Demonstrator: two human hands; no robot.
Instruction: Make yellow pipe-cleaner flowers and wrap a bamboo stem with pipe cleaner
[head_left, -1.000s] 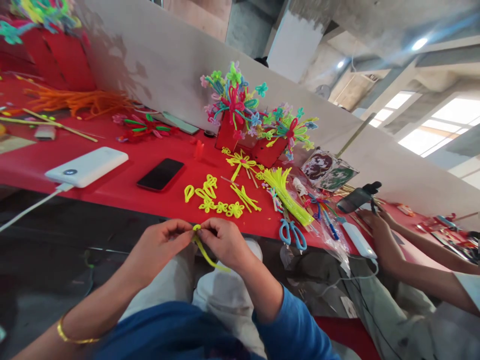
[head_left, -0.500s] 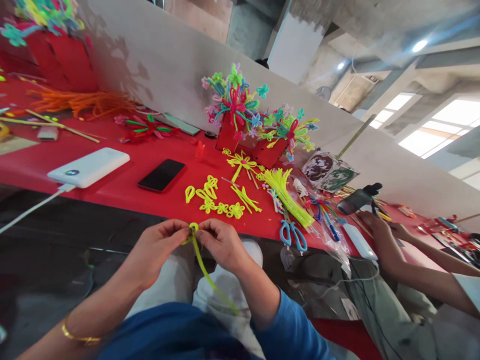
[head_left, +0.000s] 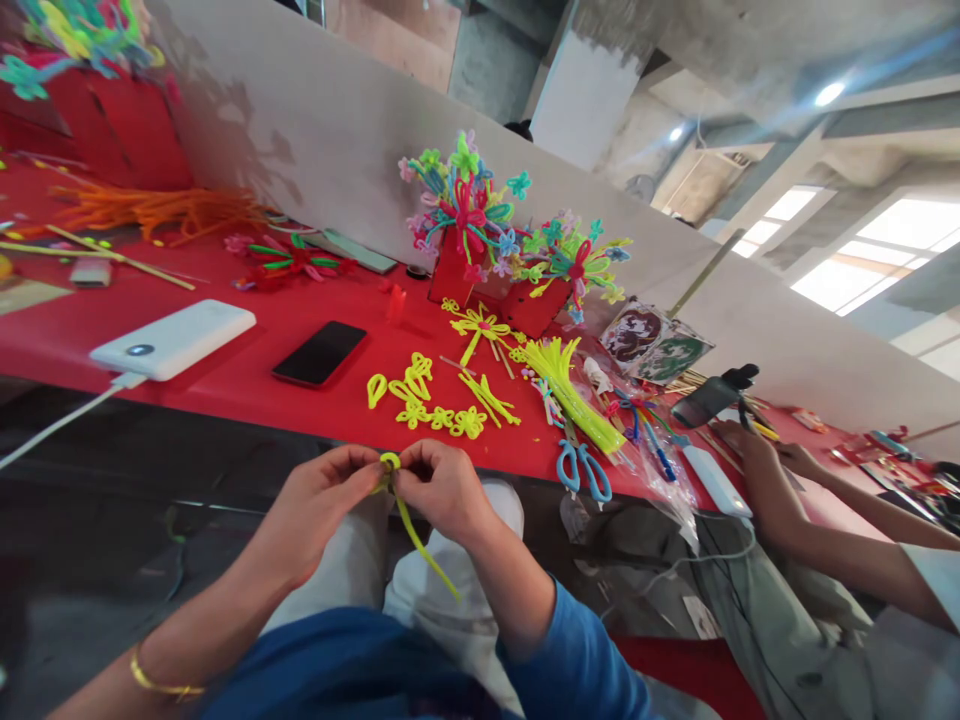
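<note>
A yellow pipe cleaner [head_left: 420,548] is pinched between my two hands just off the table's front edge. Its upper end is bent into a small loop, and the long tail hangs down over my lap. My left hand [head_left: 322,505] grips it from the left with thumb and forefinger. From the other side my right hand [head_left: 444,492] pinches it close to the loop. Fingertips hide part of the bent end. On the table beyond lie several yellow looped shapes [head_left: 411,382] and small yellow flowers [head_left: 469,421], beside short yellow pieces [head_left: 489,398].
To the right are a bundle of yellow pipe cleaners [head_left: 577,400] and blue-handled scissors [head_left: 581,468]. A black phone [head_left: 320,353] and a white power bank [head_left: 174,338] lie left. Red boxes of pipe-cleaner flowers [head_left: 465,215] stand behind. Another person's arms [head_left: 780,495] rest far right.
The tail of the pipe cleaner has swung slightly left and hangs a bit higher. Both hands keep their pinch near the loop; the view has shifted slightly.
</note>
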